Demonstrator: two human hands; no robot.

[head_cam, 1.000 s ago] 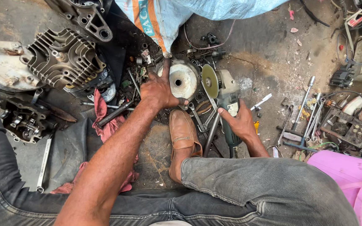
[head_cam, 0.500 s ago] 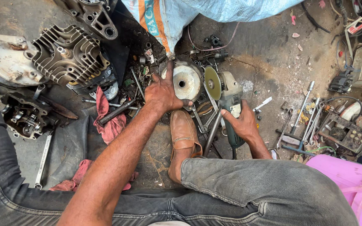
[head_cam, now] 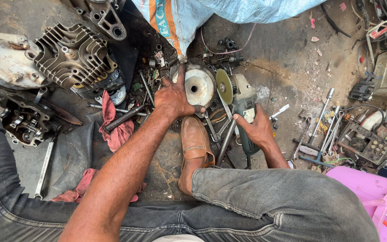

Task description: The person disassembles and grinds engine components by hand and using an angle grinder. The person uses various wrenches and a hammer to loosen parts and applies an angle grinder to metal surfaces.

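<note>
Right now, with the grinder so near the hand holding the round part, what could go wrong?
1. The disc of the angle grinder sits close to the left hand on the round metal part; a slip could cut fingers.
2. Sparks could reach the red rag or brown shoe.

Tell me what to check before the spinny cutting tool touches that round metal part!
1. Left hand steadying the round metal part: ok, it grips the rim.
2. Right hand wrapped on the angle grinder: ok.
3. Disc off the part: cannot tell, they sit very close.
4. Left fingers away from the disc: not ok, they are near.
5. Brown shoe out of the way: not ok, it lies just beneath.
6. Gloves: not ok, hands bare.
</note>
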